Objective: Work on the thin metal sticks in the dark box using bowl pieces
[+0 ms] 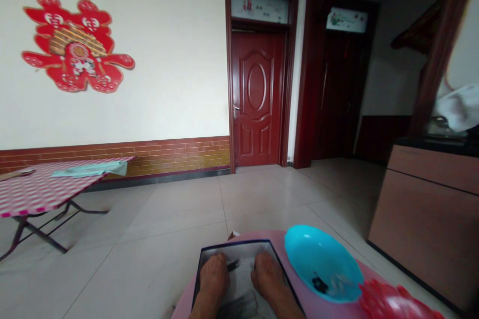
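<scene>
Red double-happiness character, hands in box

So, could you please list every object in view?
Table: one, pink, bottom centre
Box: one, grey, dark rim, on table
Dark pieces: number unclear, black, in box
Bowl: one, blue, on table, right of box
Contents: number unclear, black and clear, in bowl
Shiny item: one, red, beside bowl
Folding table: one, pink and white, left
Cloth: one, pale green, on folding table
Wall decoration: one, red, upper left
Doors: two, dark red, centre and right
Cabinet: one, brownish, right
Blurred item: one, white, above cabinet
Left hand: one, bare, in box
Right hand: one, bare, in box
</scene>
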Demonstrator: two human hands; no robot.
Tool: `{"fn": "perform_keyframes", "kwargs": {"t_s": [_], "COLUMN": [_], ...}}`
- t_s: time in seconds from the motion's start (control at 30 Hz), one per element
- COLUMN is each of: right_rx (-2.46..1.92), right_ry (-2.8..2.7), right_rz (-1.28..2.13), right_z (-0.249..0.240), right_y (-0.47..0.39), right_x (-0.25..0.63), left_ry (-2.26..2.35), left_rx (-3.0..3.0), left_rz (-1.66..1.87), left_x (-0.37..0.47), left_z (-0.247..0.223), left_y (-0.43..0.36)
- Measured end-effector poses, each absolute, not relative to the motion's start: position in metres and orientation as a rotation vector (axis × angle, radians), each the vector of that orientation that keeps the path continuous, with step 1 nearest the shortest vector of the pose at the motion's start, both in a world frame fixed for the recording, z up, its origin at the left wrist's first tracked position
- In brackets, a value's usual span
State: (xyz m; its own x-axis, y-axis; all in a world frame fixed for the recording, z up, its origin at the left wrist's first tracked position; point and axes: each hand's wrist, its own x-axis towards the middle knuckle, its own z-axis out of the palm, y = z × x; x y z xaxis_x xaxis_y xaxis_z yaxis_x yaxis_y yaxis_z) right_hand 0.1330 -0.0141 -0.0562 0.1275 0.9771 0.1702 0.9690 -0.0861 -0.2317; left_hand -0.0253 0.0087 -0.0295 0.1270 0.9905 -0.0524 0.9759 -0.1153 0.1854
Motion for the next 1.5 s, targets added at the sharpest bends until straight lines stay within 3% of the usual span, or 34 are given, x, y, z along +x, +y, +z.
{"fn": "perform_keyframes", "kwargs": {"t_s": [0.43, 0.63, 0.87, 0.97, 1.17, 1.5], "right_rx": [-2.04, -1.924, -1.483, -1.354, -1.547, -1.466], "right_ry": [-1.756, -1.625, -1.359, -1.372, -1.684, -2.069], "right_rz": [0.066, 0.244, 0.582, 0.636, 0.331, 0.295], "right_z": [-0.043, -0.025, -0.017, -0.02, -0.036, -0.05], "right_y": [-0.006, -0.001, 0.001, 0.003, 0.003, -0.009], "right_x": [0.13, 0.128, 0.122, 0.121, 0.132, 0.106], "left_ry": [1.899, 1.345, 0.973, 1.051, 1.605, 1.714], "left_rx": [2.302, 2.361, 2.258, 2.242, 1.852, 1.76], "left_rz": [0.35, 0.863, 1.079, 1.193, 1.408, 1.493], "left_x": [-0.023, -0.012, -0.007, -0.008, -0.021, -0.021], "left_z": [-0.031, -0.033, -0.039, -0.041, -0.026, -0.009], "left_y": [0.013, 0.015, 0.019, 0.023, 0.027, 0.022]}}
